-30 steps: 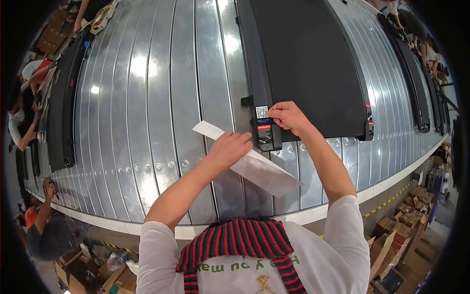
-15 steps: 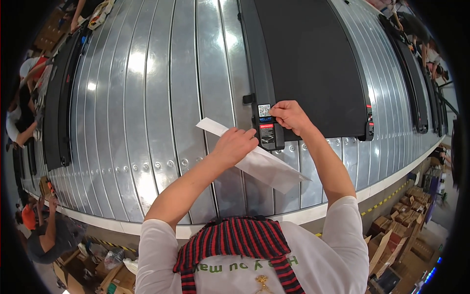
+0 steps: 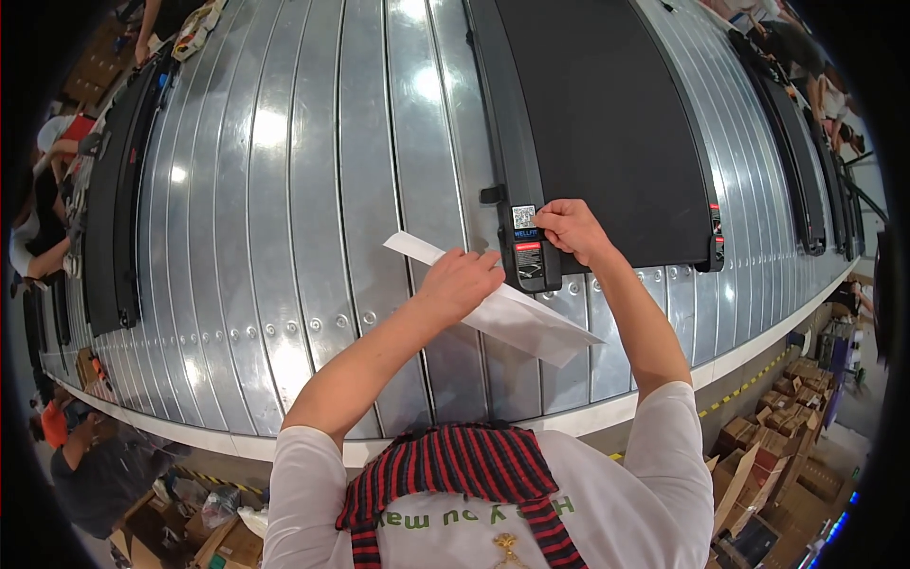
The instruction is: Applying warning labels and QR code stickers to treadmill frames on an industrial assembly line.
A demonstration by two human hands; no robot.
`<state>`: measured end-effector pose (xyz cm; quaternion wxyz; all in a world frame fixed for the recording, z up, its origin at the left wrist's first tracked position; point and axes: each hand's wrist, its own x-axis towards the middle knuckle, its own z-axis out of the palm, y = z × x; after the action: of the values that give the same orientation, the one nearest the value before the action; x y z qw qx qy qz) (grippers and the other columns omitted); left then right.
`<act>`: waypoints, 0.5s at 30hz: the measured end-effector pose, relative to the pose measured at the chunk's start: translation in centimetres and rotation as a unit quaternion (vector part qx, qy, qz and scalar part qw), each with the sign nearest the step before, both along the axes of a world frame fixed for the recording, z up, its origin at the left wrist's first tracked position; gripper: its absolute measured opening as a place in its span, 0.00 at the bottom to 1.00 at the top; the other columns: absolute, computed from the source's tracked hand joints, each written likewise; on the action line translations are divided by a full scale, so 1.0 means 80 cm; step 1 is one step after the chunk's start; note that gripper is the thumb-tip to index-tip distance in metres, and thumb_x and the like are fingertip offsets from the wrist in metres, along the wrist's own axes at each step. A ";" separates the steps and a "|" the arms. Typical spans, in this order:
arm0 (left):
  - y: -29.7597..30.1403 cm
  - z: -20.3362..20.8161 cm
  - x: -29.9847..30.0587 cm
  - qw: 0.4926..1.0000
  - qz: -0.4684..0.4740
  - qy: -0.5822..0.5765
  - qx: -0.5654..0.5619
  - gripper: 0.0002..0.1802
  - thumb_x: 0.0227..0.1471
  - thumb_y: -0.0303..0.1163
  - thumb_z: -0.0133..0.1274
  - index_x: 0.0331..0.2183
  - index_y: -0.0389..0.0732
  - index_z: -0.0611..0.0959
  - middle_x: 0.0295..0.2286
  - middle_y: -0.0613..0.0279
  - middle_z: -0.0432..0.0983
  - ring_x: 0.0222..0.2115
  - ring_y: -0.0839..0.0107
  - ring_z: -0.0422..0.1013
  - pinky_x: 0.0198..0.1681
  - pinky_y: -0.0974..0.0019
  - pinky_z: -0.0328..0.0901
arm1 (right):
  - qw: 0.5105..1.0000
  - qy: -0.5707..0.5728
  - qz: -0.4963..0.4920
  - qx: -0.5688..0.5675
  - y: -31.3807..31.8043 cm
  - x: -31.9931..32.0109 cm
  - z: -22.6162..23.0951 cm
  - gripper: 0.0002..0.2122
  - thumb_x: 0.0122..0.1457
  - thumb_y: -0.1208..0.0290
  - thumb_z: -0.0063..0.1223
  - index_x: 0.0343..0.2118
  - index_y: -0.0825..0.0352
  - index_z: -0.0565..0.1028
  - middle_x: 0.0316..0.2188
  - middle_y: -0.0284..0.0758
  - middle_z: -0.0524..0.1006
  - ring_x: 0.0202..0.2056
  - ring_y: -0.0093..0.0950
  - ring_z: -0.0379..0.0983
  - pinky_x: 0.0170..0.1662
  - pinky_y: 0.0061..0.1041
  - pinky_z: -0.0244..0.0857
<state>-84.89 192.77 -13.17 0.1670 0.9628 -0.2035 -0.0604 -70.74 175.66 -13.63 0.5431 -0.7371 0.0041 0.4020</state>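
A white paper sheet (image 3: 526, 327), long and creased, lies slantwise in the grip of my left hand (image 3: 463, 283), its fingers closed over it. My right hand (image 3: 572, 230) is closed in a pinch at the right edge of a small label (image 3: 524, 219) with a square code and a dark lower band. That label is against the near left end of a black treadmill (image 3: 607, 133), a flat walking pad with side rails. Just below it on the same end piece is a red-and-black warning label (image 3: 529, 260). My fingertips hide the code label's right edge.
The treadmill rests on a wide metal slat conveyor (image 3: 303, 190) with a white near edge (image 3: 379, 449). More black treadmills stand to the left (image 3: 118, 209) and right (image 3: 791, 142), with people beside them. Cardboard boxes (image 3: 758, 455) fill the floor at lower right.
The slats and the treadmill's left rail, with its labels, have shifted slightly right in view. Both hands have moved slightly right too, keeping their grips.
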 end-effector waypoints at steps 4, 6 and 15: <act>0.000 0.004 0.002 0.997 -0.004 -0.081 -0.012 0.02 0.37 0.27 0.45 0.21 0.43 0.73 0.34 0.63 0.67 0.28 0.71 0.68 0.30 0.68 0.59 | 1.000 0.002 -0.003 0.013 0.000 0.000 -0.001 0.06 0.46 0.74 0.51 0.23 0.72 0.70 0.11 0.28 0.64 0.11 0.13 0.54 0.11 0.14 0.43; -0.002 0.012 0.006 1.000 -0.010 0.008 0.010 0.03 0.39 0.27 0.43 0.24 0.42 0.70 0.42 0.59 0.65 0.33 0.67 0.67 0.35 0.64 0.59 | 1.000 -0.001 -0.005 0.010 0.000 -0.002 0.000 0.05 0.47 0.74 0.50 0.22 0.70 0.70 0.10 0.27 0.63 0.10 0.13 0.53 0.11 0.13 0.42; -0.013 -0.005 0.021 0.997 -0.019 -0.070 -0.008 0.03 0.37 0.26 0.46 0.21 0.41 0.74 0.42 0.59 0.65 0.26 0.69 0.69 0.29 0.65 0.63 | 0.999 -0.045 0.000 -0.012 0.005 -0.010 0.001 0.06 0.46 0.73 0.52 0.21 0.70 0.70 0.10 0.28 0.64 0.11 0.15 0.56 0.12 0.15 0.47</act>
<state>-83.19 191.74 -13.59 0.1591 0.9593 -0.2333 0.0056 -71.54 176.03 -13.53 0.5337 -0.7612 -0.0158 0.3681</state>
